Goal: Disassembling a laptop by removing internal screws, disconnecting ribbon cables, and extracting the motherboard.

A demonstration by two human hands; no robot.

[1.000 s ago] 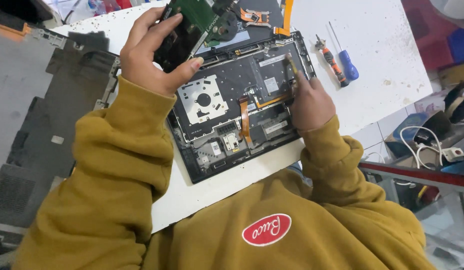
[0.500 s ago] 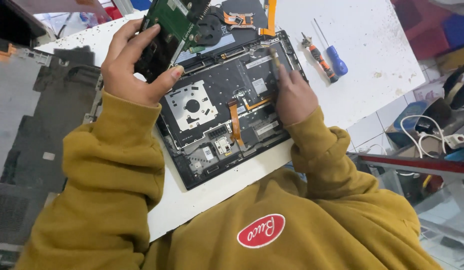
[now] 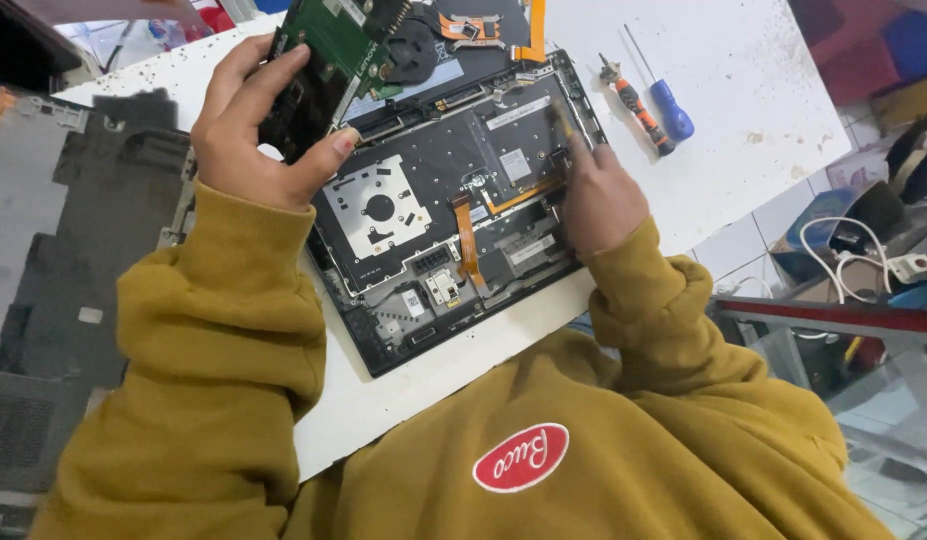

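My left hand (image 3: 249, 135) grips a green circuit board (image 3: 329, 45) and holds it lifted and tilted over the upper left corner of an opened black laptop chassis (image 3: 414, 250). On the chassis's right part rests my right hand (image 3: 604, 195), its fingers pinched on a thin yellowish tool (image 3: 559, 122) whose tip points at the inner frame. An orange ribbon cable (image 3: 467, 240) runs across the chassis just left of that hand. The chassis lies on a white table (image 3: 744, 120).
An orange-and-black screwdriver (image 3: 639, 105) and a blue-handled one (image 3: 672, 108) lie right of the chassis. A fan with copper heat pipe (image 3: 464, 25) sits at its far edge. Black laptop covers (image 3: 114, 180) lie at the left. White cables (image 3: 834, 240) sit beyond the table's right edge.
The view has shifted a little. My left hand keeps the board raised, and my right hand stays on the chassis with the thin tool, moving only slightly.
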